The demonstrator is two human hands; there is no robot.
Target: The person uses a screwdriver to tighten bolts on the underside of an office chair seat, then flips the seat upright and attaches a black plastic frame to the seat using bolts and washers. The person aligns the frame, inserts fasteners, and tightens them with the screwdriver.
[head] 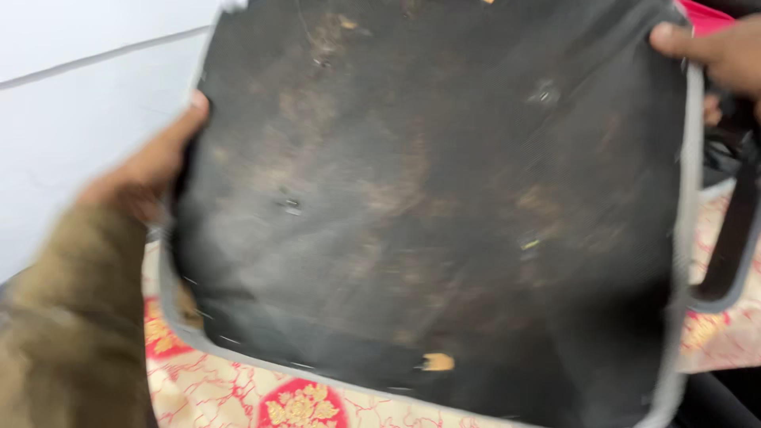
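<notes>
A large black fabric bag (428, 206) with grey piping and brownish dirty patches fills most of the head view, held up flat towards me. My left hand (151, 170), in a brown fuzzy sleeve, grips its left edge. At the top right corner my right hand (717, 51) pinches the bag's edge, thumb on the front. A black strap (733, 238) with a grey border hangs down from the right side. A small tan scrap (437, 362) clings near the bag's lower edge.
Under the bag lies a cream cloth (238, 392) with red and gold floral medallions. A white wall (71, 103) stands at the left. A bit of red fabric (705, 16) shows at the top right, dark items beside it.
</notes>
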